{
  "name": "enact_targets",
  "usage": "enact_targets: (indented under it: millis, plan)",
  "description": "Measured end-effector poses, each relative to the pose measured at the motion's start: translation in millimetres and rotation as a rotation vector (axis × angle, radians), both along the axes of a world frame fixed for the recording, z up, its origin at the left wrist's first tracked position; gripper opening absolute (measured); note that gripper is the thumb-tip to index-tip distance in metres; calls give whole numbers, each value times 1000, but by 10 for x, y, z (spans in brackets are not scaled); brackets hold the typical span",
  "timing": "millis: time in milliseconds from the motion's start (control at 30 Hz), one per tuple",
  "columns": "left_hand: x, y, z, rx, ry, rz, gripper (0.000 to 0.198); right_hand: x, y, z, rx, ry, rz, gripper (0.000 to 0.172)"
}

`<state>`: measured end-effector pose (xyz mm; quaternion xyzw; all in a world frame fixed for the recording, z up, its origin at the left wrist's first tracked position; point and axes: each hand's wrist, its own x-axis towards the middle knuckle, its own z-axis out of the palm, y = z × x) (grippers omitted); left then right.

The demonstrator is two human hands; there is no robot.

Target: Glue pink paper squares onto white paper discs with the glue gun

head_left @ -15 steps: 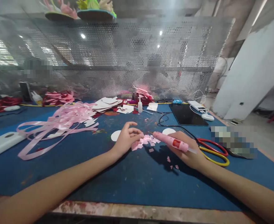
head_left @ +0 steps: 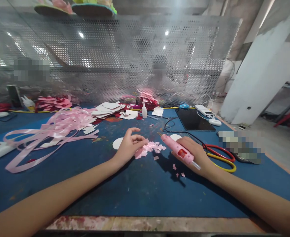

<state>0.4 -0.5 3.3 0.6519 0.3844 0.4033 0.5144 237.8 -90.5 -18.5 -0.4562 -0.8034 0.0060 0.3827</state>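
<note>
My right hand (head_left: 193, 151) is closed around a pink hot glue pen (head_left: 176, 148) with a red patch on its barrel. Its thin metal tip points up and left, and a clear stick pokes out at the back. My left hand (head_left: 129, 144) rests at the left side of a small heap of pink ribbon squares (head_left: 151, 147). Its fingers are bent and apart, with the tips at the heap; whether a square lies under them is hidden. Behind this hand is a white disc (head_left: 117, 143), partly covered. Another white disc (head_left: 176, 137) lies behind the pen.
Long pink ribbon (head_left: 58, 123) is heaped on the left, beside white paper pieces (head_left: 107, 108). A small squeeze bottle (head_left: 144, 111) stands at the back. A black tablet (head_left: 194, 120), a white power bank (head_left: 204, 111), and red and yellow cable loops (head_left: 222, 153) lie to the right.
The view has shifted slightly, so everything sits a little further left. The glue pen has tilted more steeply, its tip higher and its back end lower. My left hand keeps its place at the heap.
</note>
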Motion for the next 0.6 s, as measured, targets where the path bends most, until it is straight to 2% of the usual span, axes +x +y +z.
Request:
enact_targets:
  millis: [133, 300, 400, 500, 600]
  plan:
    - [5, -8, -3, 7, -6, -16, 52, -6, 2, 44, 5, -79, 12, 16]
    - [4, 7, 32, 50, 13, -15, 52, 86, 77, 88, 182, -250, 4, 13]
    - [2, 24, 64, 119, 26, 9, 50, 185, 144, 87, 231, -371, -7, 17]
    - [43, 41, 69, 220, 29, 52, 45, 267, 207, 84, 175, -385, -7, 19]
    - [161, 65, 41, 271, 15, 47, 42, 325, 255, 98, 93, -269, 14, 21]
